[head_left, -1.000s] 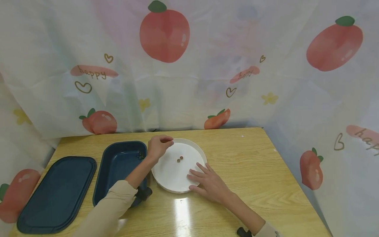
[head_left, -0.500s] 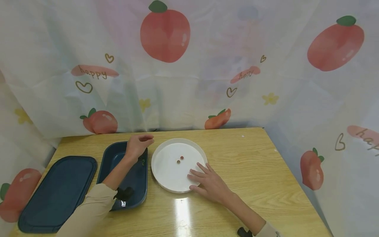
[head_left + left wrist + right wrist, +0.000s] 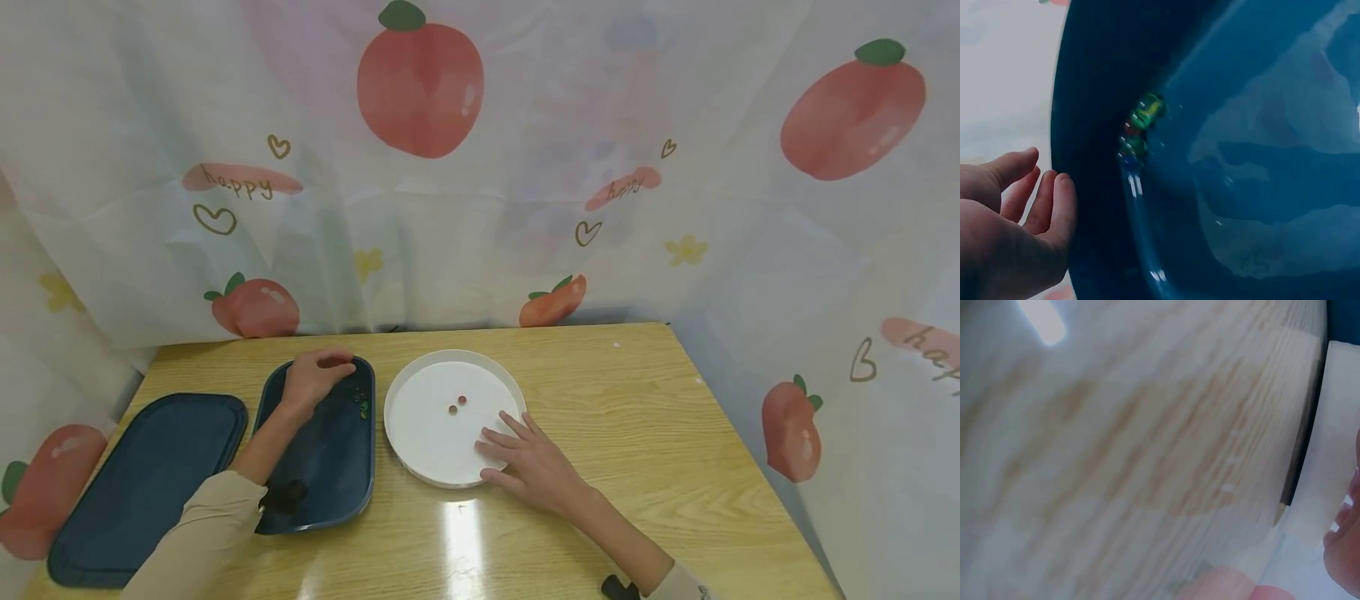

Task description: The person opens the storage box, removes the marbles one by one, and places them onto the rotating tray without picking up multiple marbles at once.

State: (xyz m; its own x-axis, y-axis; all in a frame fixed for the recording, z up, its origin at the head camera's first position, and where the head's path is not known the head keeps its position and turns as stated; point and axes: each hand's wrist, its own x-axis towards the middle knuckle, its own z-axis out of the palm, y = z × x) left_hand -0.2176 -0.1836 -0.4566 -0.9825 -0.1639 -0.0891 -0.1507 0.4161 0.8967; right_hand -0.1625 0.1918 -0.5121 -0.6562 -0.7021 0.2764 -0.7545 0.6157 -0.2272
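Observation:
My left hand (image 3: 313,383) hovers over the far end of a deep dark-blue tray (image 3: 330,479). In the left wrist view its thumb and fingers are apart and loosely bent, with nothing seen between them. Several green, red and blue glass marbles (image 3: 1138,128) lie along the tray's inner edge near that hand. To the tray's right is a round white plate (image 3: 420,446) with a raised rim. Two small reddish-brown balls, one a reddish ball (image 3: 462,401), lie near its middle. My right hand (image 3: 532,467), fingers spread, rests at the plate's right rim.
A flat dark-blue lid-like tray (image 3: 146,483) lies at the left of the wooden table (image 3: 615,417). A printed fruit curtain (image 3: 465,250) hangs behind the table's back edge. A black strap piece (image 3: 618,587) sits by the right wrist.
My left hand has moved leftward from above the white plate to above the blue tray, uncovering the plate's left side and the marbles. My right hand has stayed at the plate.

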